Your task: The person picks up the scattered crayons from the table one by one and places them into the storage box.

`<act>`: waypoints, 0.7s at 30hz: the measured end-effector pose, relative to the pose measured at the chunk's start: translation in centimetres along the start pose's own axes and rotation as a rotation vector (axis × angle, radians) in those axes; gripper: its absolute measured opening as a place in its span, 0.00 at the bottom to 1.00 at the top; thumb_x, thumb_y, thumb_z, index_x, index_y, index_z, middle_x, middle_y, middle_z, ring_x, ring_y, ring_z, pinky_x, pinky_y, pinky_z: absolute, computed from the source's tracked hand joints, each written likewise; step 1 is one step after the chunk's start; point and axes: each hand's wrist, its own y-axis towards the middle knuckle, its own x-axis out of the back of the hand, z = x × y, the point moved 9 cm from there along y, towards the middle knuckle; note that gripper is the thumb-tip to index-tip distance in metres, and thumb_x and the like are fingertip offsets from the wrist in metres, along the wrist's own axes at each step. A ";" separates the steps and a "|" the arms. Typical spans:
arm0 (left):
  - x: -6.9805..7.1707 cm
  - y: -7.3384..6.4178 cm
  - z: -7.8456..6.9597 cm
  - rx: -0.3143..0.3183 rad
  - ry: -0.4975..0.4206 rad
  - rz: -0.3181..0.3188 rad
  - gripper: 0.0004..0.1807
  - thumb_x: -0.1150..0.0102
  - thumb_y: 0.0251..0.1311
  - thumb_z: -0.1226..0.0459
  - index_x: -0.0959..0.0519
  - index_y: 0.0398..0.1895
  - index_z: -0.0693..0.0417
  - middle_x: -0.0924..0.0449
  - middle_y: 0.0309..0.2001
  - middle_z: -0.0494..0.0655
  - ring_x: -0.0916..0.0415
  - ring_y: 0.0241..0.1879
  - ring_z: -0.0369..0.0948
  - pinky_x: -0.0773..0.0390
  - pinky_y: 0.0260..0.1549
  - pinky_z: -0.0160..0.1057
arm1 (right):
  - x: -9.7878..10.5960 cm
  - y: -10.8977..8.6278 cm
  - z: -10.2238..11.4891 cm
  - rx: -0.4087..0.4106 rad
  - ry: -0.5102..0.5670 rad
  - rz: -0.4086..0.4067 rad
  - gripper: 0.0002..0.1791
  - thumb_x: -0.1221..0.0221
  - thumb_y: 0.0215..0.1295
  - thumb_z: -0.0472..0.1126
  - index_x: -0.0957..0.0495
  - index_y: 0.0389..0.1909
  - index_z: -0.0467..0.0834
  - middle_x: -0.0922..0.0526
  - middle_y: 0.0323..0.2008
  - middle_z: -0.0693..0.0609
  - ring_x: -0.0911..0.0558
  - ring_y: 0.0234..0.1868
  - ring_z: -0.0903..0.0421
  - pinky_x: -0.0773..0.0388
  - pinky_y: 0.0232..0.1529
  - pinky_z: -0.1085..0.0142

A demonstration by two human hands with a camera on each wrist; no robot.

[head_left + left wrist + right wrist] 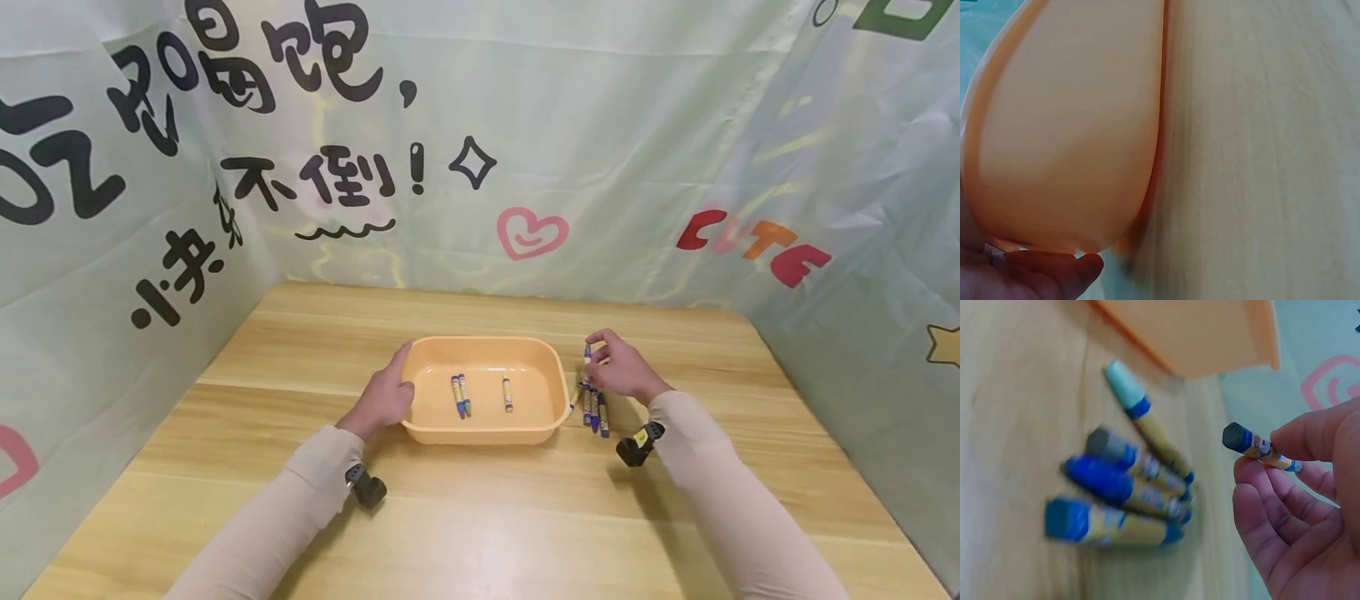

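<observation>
An orange plastic basin (487, 436) sits on the table, with three paper-wrapped crayons inside: a pair (460, 396) side by side at left and a single crayon (507, 394) farther right. My left hand (382, 396) holds the basin's left end; in the left wrist view its fingers (1054, 272) press the outer wall. Between thumb and fingers, my right hand (624, 367) pinches a dark-tipped crayon (1260, 450) above the table, right of the basin. Beneath it lie several loose crayons, including a blue one (1100, 478), a grey one (1113, 447) and a pale green one (1129, 394).
The wood-grain table (480, 525) meets a printed cloth backdrop (637, 167) at the back and both sides. Small black cameras sit at my left wrist (367, 486) and right wrist (637, 446).
</observation>
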 end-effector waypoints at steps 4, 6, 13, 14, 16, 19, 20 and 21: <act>-0.1 0.0 -0.1 0.003 -0.005 0.008 0.39 0.61 0.63 0.70 0.57 0.78 0.53 0.39 0.68 0.68 0.21 0.39 0.48 0.22 0.45 0.47 | -0.2 0.4 1.3 0.014 0.033 -0.002 0.28 0.46 0.62 0.33 0.40 0.64 0.33 0.25 0.40 0.38 0.20 0.34 0.48 0.20 0.35 0.57; -0.2 0.1 -0.2 0.000 -0.004 0.017 0.39 0.61 0.62 0.71 0.57 0.78 0.53 0.36 0.65 0.68 0.22 0.30 0.44 0.22 0.45 0.46 | -0.4 0.6 2.0 0.025 0.056 0.001 0.28 0.46 0.63 0.33 0.40 0.63 0.32 0.25 0.40 0.38 0.20 0.34 0.46 0.20 0.36 0.56; -0.4 0.2 -0.3 -0.003 0.018 0.029 0.39 0.62 0.62 0.71 0.58 0.78 0.53 0.20 0.37 0.64 0.43 0.10 0.38 0.23 0.31 0.40 | -1.0 1.1 4.0 0.054 0.061 0.007 0.27 0.45 0.62 0.31 0.38 0.62 0.31 0.25 0.38 0.39 0.22 0.30 0.48 0.21 0.36 0.52; -0.4 0.2 -0.3 -0.005 0.020 0.029 0.39 0.62 0.62 0.71 0.57 0.78 0.53 0.20 0.38 0.64 0.43 0.11 0.38 0.23 0.32 0.40 | -1.0 1.2 4.1 0.057 0.051 0.005 0.27 0.45 0.62 0.31 0.37 0.62 0.31 0.25 0.38 0.39 0.22 0.29 0.49 0.21 0.35 0.53; -0.4 0.2 -0.4 -0.012 0.029 0.026 0.39 0.62 0.61 0.71 0.57 0.78 0.54 0.21 0.45 0.66 0.36 0.15 0.38 0.23 0.37 0.41 | -0.9 1.3 4.5 0.054 0.037 -0.008 0.27 0.45 0.61 0.31 0.36 0.61 0.31 0.24 0.37 0.39 0.22 0.28 0.50 0.21 0.34 0.55; -0.4 0.3 -0.5 -0.020 0.035 0.030 0.40 0.62 0.61 0.71 0.58 0.78 0.55 0.23 0.50 0.66 0.33 0.17 0.40 0.23 0.39 0.44 | -0.8 1.5 5.0 0.053 0.049 -0.019 0.27 0.46 0.60 0.31 0.37 0.61 0.32 0.24 0.37 0.39 0.22 0.27 0.51 0.21 0.35 0.54; -0.4 0.3 -0.5 -0.022 0.038 0.033 0.40 0.62 0.61 0.72 0.58 0.78 0.55 0.23 0.51 0.66 0.32 0.18 0.41 0.22 0.38 0.44 | -0.9 1.6 5.3 0.053 0.065 -0.020 0.27 0.46 0.60 0.30 0.37 0.62 0.32 0.24 0.37 0.39 0.22 0.27 0.51 0.21 0.36 0.52; -0.3 0.4 -0.5 -0.023 0.048 0.030 0.40 0.61 0.61 0.72 0.58 0.77 0.56 0.23 0.51 0.66 0.30 0.20 0.41 0.23 0.39 0.44 | -1.0 1.7 5.6 0.053 0.083 -0.018 0.27 0.46 0.60 0.30 0.37 0.62 0.33 0.24 0.37 0.39 0.22 0.27 0.51 0.20 0.37 0.50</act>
